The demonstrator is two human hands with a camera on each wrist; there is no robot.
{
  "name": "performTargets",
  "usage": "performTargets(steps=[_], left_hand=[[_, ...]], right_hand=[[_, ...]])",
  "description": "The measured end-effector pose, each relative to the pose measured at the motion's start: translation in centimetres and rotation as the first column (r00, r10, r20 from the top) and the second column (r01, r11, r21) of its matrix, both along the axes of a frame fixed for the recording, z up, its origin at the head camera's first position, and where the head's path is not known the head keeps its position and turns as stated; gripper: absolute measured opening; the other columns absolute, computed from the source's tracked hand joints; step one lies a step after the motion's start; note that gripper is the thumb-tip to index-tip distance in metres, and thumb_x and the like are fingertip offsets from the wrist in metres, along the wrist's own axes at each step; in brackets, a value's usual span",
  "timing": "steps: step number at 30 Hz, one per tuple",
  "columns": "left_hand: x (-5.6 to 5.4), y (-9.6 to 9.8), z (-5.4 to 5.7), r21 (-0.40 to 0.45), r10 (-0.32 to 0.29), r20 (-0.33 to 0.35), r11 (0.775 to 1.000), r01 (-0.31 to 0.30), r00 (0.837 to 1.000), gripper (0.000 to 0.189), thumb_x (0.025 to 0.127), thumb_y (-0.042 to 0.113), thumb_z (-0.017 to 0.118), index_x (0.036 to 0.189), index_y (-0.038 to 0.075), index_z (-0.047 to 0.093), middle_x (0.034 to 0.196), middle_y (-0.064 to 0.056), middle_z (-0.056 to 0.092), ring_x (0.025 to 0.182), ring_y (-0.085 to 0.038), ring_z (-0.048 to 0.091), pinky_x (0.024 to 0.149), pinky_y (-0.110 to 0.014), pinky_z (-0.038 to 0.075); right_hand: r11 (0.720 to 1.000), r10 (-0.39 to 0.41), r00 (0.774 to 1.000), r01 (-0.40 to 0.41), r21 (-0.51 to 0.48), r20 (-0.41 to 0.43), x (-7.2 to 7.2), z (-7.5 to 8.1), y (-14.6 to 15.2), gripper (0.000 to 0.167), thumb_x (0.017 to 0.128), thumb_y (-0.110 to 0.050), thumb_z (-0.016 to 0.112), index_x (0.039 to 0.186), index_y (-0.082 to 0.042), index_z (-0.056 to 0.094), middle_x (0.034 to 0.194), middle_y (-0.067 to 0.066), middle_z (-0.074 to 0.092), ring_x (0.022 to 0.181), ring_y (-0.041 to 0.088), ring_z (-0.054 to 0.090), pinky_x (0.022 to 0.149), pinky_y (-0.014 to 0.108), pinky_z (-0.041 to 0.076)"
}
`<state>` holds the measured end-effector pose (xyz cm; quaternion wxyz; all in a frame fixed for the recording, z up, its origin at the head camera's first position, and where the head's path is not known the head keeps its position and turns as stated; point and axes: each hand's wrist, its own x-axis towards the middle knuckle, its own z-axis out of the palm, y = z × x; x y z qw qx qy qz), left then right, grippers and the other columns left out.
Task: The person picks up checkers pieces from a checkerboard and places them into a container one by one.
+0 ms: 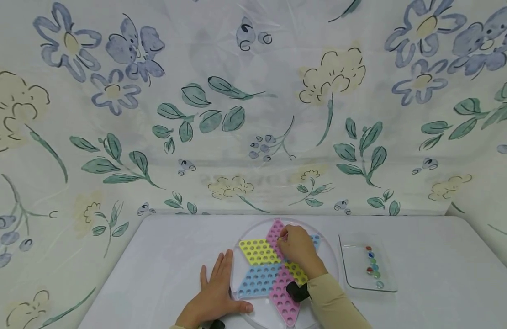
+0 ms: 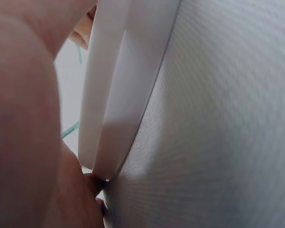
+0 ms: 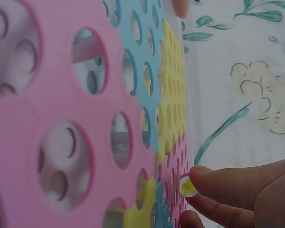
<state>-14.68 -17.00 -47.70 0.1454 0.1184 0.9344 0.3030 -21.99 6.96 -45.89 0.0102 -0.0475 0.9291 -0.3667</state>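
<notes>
A round white Chinese checkers board [image 1: 263,313] lies on the table, with a star of pink, yellow and blue sections full of holes. My left hand [image 1: 214,294] rests along its left edge, fingers straight and thumb spread over the rim. In the left wrist view the board's pale side wall [image 2: 128,85] runs close by that hand. Over the upper pink section [image 1: 274,228], my right hand [image 1: 299,249] pinches a marble between thumb and fingertips. The right wrist view shows this marble [image 3: 187,186] as clear with yellow inside, right at the holes.
To the right of the board stands a clear shallow tray [image 1: 354,278] with several coloured marbles [image 1: 374,267] in a rough line. White table surface [image 1: 434,265] surrounds them. Behind hangs a floral-patterned cloth [image 1: 278,137].
</notes>
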Motion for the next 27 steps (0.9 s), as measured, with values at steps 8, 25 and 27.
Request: performTargets(steps=[8,25,27], left_hand=[[-0.05,0.0,-0.11,-0.011,0.004,0.016,1.0,-0.004,1.0,0.145,0.062,0.065,0.086,0.158,-0.006,0.005,0.166,-0.024,0.007,0.152,-0.043,-0.002,0.109,-0.07,-0.015],[0.03,0.01,0.11,-0.006,0.008,0.027,1.0,-0.008,1.0,0.146,0.062,0.065,0.087,0.159,-0.005,0.003,0.166,-0.024,0.007,0.153,-0.042,-0.003,0.109,-0.07,-0.016],[0.01,0.0,0.11,-0.005,0.009,0.028,1.0,-0.009,1.0,0.146,0.062,0.065,0.087,0.159,-0.005,0.003,0.166,-0.024,0.007,0.153,-0.042,-0.002,0.109,-0.07,-0.016]], right_hand=[[0.999,-0.012,1.0,0.013,0.035,-0.023,-0.08,-0.22,-0.16,0.01,0.089,-0.01,0.073,0.093,-0.003,0.068,0.084,0.006,0.062,0.072,0.019,0.056,0.065,0.036,0.05],[0.997,-0.044,0.999,0.043,0.063,0.005,0.32,-0.18,-0.44,0.012,0.09,-0.013,0.073,0.095,-0.004,0.068,0.083,0.005,0.058,0.072,0.019,0.053,0.066,0.036,0.049],[0.997,-0.043,0.999,0.042,0.062,0.016,0.44,-0.11,-0.45,0.012,0.09,-0.013,0.073,0.096,-0.004,0.067,0.083,0.005,0.057,0.073,0.018,0.052,0.067,0.035,0.049]])
